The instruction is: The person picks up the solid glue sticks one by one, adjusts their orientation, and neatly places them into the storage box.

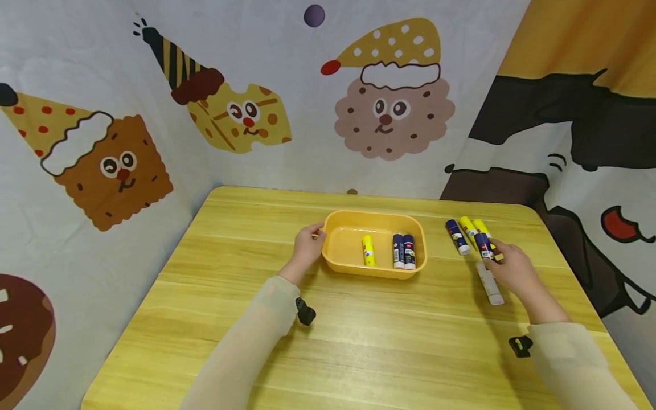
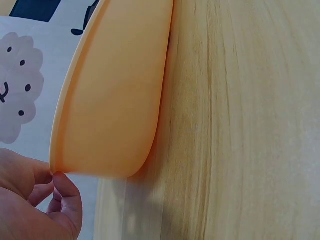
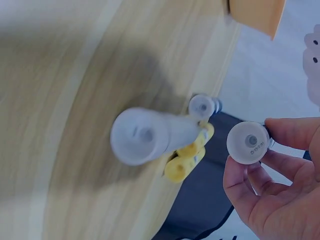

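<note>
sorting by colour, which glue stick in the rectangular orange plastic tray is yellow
The leftmost yellow cylindrical glue stick; two dark-blue, white-ended cylindrical glue sticks sit together at right.

L wrist view cuts off tray point(image 2: 112, 95) & L hand point(image 2: 30, 215); head view: tray's 3 sticks point(image 1: 409, 250) are too small to read.

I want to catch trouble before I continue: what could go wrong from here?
The right hand holds a blue stick close to the white stick and two yellow sticks; moving off could knock one and perhaps set it rolling.

The left hand pinches only one end of the tray, so a tug might swing it.

If it jolts, the lone yellow stick inside may shift.
</note>
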`<state>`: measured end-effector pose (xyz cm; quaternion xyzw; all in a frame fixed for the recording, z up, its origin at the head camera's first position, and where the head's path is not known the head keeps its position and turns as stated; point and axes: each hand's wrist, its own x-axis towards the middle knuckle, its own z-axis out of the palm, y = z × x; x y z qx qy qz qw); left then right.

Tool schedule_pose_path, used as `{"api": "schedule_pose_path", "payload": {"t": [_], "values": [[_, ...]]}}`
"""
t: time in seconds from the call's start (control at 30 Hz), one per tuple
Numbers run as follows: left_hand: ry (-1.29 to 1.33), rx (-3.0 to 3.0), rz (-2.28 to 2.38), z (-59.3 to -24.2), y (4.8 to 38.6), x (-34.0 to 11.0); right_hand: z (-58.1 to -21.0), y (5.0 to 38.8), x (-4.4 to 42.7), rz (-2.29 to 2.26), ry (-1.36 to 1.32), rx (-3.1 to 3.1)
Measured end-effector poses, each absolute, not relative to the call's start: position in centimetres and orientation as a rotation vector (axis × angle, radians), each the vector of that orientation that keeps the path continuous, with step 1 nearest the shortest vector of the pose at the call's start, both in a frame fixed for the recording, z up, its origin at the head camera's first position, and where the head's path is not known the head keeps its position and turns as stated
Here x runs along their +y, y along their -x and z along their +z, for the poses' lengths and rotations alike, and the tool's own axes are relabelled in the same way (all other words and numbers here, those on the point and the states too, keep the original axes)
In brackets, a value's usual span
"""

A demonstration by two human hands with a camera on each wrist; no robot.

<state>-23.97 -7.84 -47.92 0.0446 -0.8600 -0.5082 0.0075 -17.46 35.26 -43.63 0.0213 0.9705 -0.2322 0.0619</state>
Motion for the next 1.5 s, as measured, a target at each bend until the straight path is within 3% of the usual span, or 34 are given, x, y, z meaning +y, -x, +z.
{"api": "schedule_pose_path", "payload": {"t": [0.77, 1.5], "values": [[-0.138, -2.675, -1.61, -47.9, 24.0, -7.9, -42.2, 18.6, 29.6, -0.838, 0.132, 2.96], [-0.143, -2.679, -1.612, -48.1, 24.0, -7.8, -42.3, 20.2, 24.1, -0.874, 0.081, 2.9]]}}
